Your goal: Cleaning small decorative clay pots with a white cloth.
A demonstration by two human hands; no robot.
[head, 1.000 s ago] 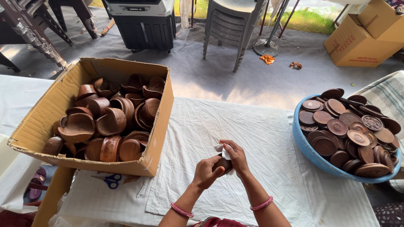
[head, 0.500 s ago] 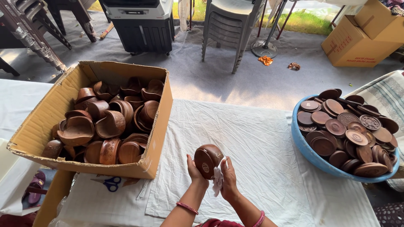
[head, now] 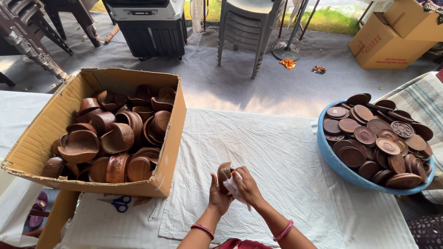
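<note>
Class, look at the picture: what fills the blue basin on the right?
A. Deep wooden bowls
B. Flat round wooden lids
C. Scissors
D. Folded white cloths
B: the blue basin is heaped with flat round brown lids, while the deep bowls sit in the cardboard box on the left.

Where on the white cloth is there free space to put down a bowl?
The white cloth lies bare between the cardboard box and the blue basin, ahead of the left hand and right hand. Box and basin themselves are crowded; blue scissors lie under the box's near edge.

Smooth brown wooden bowl, white cloth rag
</note>
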